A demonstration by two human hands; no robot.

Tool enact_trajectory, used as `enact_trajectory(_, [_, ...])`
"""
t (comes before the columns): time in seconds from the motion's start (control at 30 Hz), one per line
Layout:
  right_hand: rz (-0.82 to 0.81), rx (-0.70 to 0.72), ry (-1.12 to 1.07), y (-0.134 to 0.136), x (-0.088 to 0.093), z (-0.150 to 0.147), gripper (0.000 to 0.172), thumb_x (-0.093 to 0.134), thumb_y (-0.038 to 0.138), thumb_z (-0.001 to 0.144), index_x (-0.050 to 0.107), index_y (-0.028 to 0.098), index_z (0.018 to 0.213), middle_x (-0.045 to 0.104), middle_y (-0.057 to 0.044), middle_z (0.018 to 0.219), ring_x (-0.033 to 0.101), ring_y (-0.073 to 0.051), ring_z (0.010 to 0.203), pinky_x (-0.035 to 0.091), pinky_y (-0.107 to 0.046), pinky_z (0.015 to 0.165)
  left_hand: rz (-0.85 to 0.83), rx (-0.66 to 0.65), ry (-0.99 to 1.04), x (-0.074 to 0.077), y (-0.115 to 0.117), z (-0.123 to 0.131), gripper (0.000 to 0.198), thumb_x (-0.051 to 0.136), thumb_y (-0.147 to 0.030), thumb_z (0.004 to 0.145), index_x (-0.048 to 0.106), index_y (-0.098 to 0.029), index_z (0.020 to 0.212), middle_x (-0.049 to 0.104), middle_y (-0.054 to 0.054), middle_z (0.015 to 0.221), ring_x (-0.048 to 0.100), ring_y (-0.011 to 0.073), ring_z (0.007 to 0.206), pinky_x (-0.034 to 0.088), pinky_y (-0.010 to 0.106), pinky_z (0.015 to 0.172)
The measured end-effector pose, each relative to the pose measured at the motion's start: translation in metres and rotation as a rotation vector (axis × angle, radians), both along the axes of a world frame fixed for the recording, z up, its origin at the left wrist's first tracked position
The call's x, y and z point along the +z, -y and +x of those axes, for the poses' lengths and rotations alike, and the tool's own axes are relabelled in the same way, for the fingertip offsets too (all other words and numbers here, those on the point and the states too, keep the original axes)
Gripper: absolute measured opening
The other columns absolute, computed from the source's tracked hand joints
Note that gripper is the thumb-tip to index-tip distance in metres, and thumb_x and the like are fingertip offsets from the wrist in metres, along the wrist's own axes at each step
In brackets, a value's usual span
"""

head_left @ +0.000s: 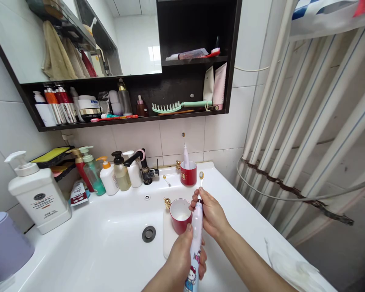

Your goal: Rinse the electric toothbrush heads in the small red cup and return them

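An electric toothbrush (197, 227) with a pale, cartoon-printed handle is held upright over the sink's right side. My left hand (184, 255) wraps round the handle's lower part. Higher up, my right hand (212, 213) pinches the neck of the brush head (201, 177) where it meets the handle. Just behind the handle is a red cup (179, 221) with a white inside and a gold handle, on a white pad (167, 239). A second red cup (188, 174) on the back ledge has another electric toothbrush (186, 156) standing in it. A loose brush head (167, 181) lies left of that cup.
The white sink (109, 247) has a black faucet (144, 168) at the back. Several pump bottles (121, 172) line the left ledge, near a large white bottle (39, 198). A dark cabinet (134, 119) hangs above. White pipes (316, 121) stand at right.
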State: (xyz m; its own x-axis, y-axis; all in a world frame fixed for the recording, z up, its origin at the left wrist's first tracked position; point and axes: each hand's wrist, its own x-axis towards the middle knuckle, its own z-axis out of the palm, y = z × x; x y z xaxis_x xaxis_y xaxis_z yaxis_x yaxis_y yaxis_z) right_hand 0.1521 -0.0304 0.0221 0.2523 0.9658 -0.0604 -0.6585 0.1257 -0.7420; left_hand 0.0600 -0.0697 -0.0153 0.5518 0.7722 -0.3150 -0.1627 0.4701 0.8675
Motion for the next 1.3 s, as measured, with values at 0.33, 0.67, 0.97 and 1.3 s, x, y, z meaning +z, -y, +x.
enact_trajectory(0.33, [-0.102,0.04,1.127,-0.043,0.002,0.025,0.018,0.04,0.032,0.067,0.048,0.016,0.067,0.039,0.006,0.045,0.039,-0.005,0.035,0.033,-0.019,0.035,-0.043,0.291,0.066,0.011,-0.02,-0.011,0.044,0.032,-0.059,0.057,0.037,-0.016,0.057,0.039,-0.006,0.038,0.033,0.0028,0.029,0.022,0.017,0.034])
enact_trajectory(0.67, [-0.371,-0.002,1.694,-0.151,-0.028,-0.01,0.022,0.039,0.026,0.072,0.047,0.014,0.089,0.05,-0.005,0.09,0.049,-0.012,0.076,0.04,-0.03,0.065,-0.078,0.383,0.06,0.003,-0.029,-0.005,0.05,0.025,-0.063,0.057,0.037,-0.015,0.047,0.036,-0.005,0.033,0.033,0.0043,0.026,0.021,0.018,0.031])
enact_trajectory(0.97, [-0.339,0.086,1.988,-0.166,-0.03,-0.017,0.027,0.038,0.026,0.073,0.043,0.015,0.096,0.046,-0.005,0.097,0.047,-0.014,0.081,0.039,-0.034,0.068,-0.067,0.326,0.082,-0.003,-0.032,-0.004,0.048,0.026,-0.06,0.059,0.042,-0.015,0.061,0.04,-0.005,0.037,0.031,0.0039,0.024,0.021,0.018,0.03])
enact_trajectory(1.3, [-0.265,0.222,2.091,-0.164,-0.03,-0.038,0.028,0.039,0.026,0.072,0.043,0.013,0.096,0.046,-0.006,0.097,0.047,-0.014,0.081,0.039,-0.033,0.068,0.006,0.315,0.063,0.002,-0.032,-0.007,0.057,0.02,-0.066,0.055,0.042,-0.014,0.064,0.038,-0.005,0.034,0.034,0.0053,0.025,0.02,0.019,0.03])
